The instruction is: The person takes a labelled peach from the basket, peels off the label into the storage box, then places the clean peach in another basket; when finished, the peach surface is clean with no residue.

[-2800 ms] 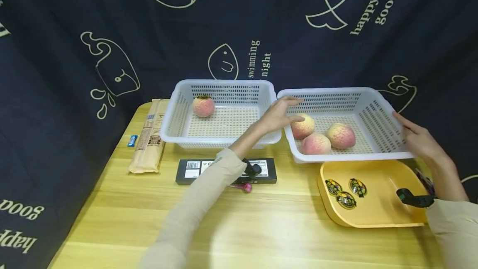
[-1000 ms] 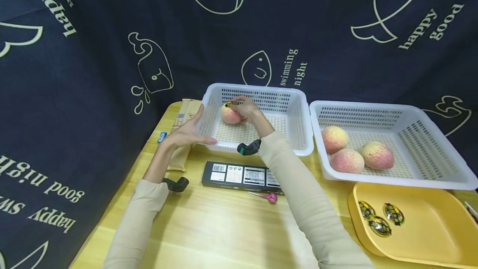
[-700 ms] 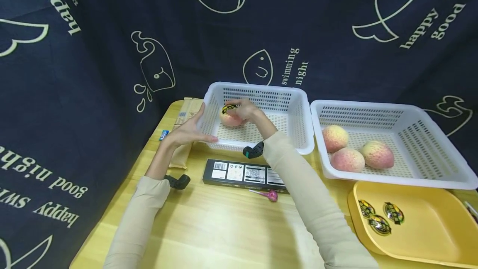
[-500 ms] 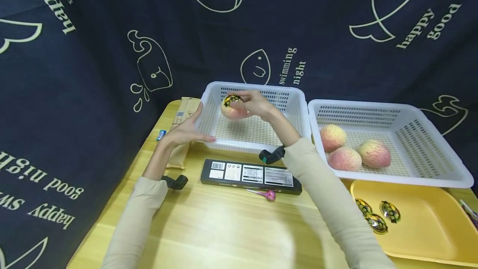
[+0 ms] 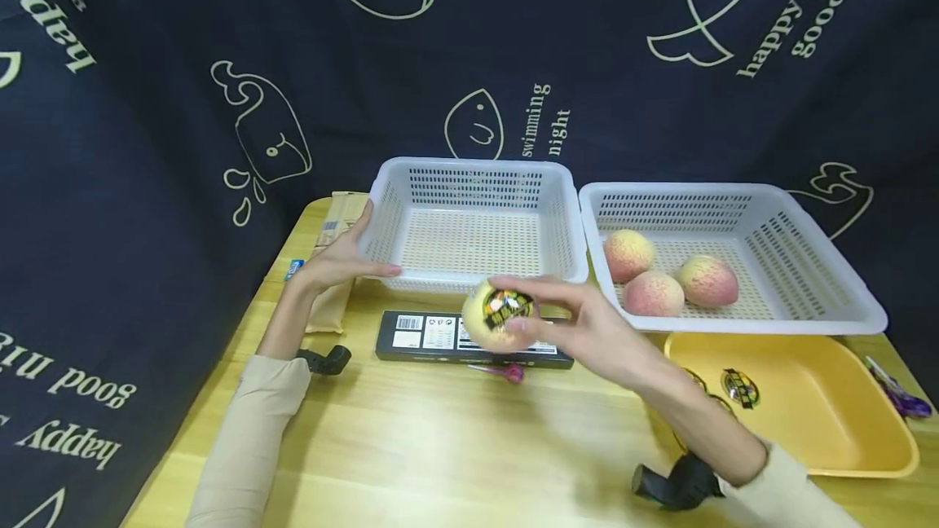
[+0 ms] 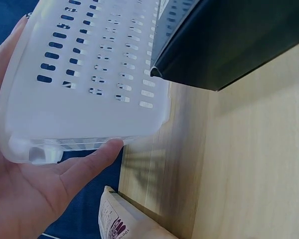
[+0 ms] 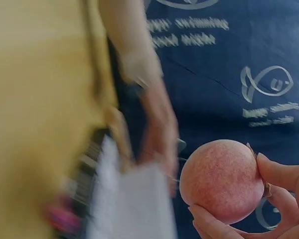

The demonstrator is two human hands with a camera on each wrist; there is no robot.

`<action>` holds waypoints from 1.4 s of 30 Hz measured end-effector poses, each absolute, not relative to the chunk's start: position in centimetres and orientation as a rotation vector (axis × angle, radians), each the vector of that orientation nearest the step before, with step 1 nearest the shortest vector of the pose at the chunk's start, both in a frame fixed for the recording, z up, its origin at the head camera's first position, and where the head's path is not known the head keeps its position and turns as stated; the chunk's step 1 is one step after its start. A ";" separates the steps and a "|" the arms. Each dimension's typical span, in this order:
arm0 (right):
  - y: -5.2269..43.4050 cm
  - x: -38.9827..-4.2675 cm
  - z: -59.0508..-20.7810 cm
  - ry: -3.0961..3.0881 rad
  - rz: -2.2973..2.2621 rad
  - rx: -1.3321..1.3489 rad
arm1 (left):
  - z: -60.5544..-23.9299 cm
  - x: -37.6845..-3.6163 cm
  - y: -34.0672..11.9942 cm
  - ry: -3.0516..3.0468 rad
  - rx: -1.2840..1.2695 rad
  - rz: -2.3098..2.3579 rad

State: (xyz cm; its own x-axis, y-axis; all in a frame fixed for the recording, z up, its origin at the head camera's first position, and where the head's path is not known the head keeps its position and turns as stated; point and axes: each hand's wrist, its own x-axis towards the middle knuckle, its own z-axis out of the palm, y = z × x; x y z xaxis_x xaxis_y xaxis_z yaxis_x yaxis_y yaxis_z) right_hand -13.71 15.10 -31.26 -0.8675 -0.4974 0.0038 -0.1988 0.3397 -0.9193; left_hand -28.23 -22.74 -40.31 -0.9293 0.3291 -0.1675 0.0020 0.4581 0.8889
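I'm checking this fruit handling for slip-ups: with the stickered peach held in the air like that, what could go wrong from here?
1. The right hand holds the stickered peach only by its fingertips, above the black box; a loose grip could drop and bruise it.
2. A fingertip lies near the sticker, so it might smudge or lift.
3. The left hand holds just one corner of the empty basket, which could shift.
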 end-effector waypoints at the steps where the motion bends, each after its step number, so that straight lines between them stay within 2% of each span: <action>1: 15.2 -12.7 -32.2 2.337 -1.529 -0.639 | -40.3 -28.2 -22.9 2.401 0.282 1.462; 8: 15.8 -8.0 -38.3 2.258 -1.590 -0.622 | -40.2 -28.1 -23.0 2.382 0.321 1.500; 18: 15.9 -6.2 -41.6 2.275 -1.597 -0.547 | -39.1 -27.5 -23.6 2.461 0.376 1.427; 22: 16.6 -5.9 -41.7 2.281 -1.550 -0.575 | -36.1 -24.2 -23.2 2.667 0.485 1.435; 25: 17.3 -5.8 -41.4 2.314 -1.499 -0.593 | -34.0 -19.8 -20.6 2.754 0.648 1.554; 27: 17.6 -5.8 -41.4 2.365 -1.475 -0.601 | -33.8 -16.3 -17.8 2.710 0.739 1.588; 30: 18.0 -5.7 -41.5 2.451 -1.459 -0.602 | -35.5 -11.4 -13.3 2.571 0.784 1.475; 33: 18.1 -5.8 -41.7 2.507 -1.474 -0.601 | -38.4 -8.5 -9.9 2.470 0.829 1.329; 38: 18.2 -6.0 -42.1 2.594 -1.491 -0.575 | -42.3 -7.6 -7.2 2.280 0.816 1.525; 42: 18.3 -6.0 -42.4 2.629 -1.509 -0.508 | -43.4 -7.7 -6.6 2.148 0.748 1.679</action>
